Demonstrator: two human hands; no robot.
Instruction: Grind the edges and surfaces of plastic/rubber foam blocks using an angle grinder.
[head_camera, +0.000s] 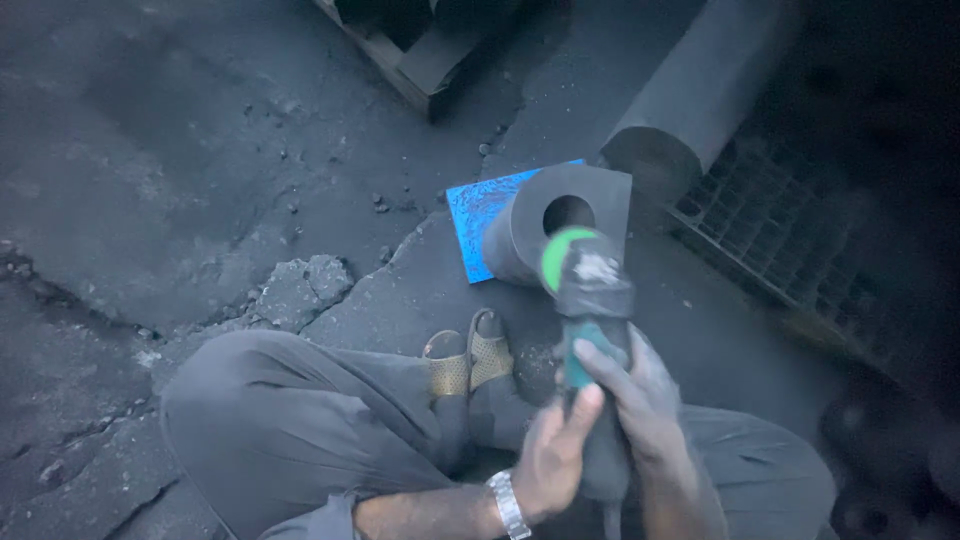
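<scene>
Clearly both hands are wrapped around the grinder, a dark tool with a green body and a green-edged guard at its head. The right hand is clenched over the top of the grip, fingers curled round the green part; the left hand, with a metal watch at the wrist, closes on the tool from below and beside it.

The grinder's head points away from the person at the round block, a thick dark cylinder with a hole through its middle, lying on its side on a blue sheet on the cracked floor. Whether the disc touches the block's face I cannot tell (the tool is blurred).

To do this well, the two-handed grip looks right and should be kept firm, with the disc meeting the face at a shallow angle and light pressure. The block could roll on its curved side, so steadying it matters. The sandalled foot sits near the tool's path and is best kept back. A larger dark cylinder, a floor grate and a wooden pallet lie beyond.
</scene>
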